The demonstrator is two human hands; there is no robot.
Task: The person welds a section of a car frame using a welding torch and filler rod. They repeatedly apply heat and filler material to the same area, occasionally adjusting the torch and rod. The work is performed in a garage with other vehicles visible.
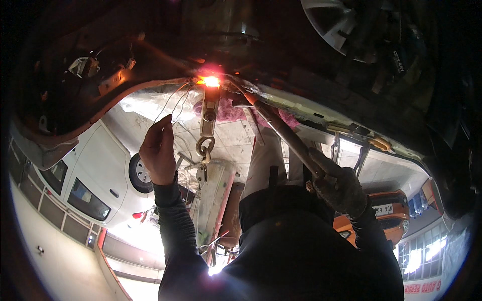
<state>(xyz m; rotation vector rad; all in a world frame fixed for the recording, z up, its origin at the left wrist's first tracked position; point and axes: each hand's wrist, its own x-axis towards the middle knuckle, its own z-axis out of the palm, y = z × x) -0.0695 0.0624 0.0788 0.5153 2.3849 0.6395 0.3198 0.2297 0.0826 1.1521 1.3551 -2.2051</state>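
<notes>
A bright orange-white glow (212, 81) burns on the lower edge of the dark car body (281, 85). My bare left hand (158, 150) is closed, pinching a thin bent wire (176, 103) whose upper end reaches toward the glow. In a grey glove, my right hand (339, 188) wraps round the handle of a gas torch (281, 128). Its narrow, reddish neck slants up and left, ending a little right of the glow. Just under the glow hangs a metal pulling clamp (208, 118), joined by a ring (205, 146) to a hook (202, 173). Glare hides the exact contact there.
Pinkish-purple cloth (228, 111) and clear plastic sheeting (153, 104) lie behind the clamp. Below the hook stands a worn grey cylinder (213, 193). A white car (95, 165) is at left, an orange car (389, 213) at right. A wheel (329, 20) shows at top right.
</notes>
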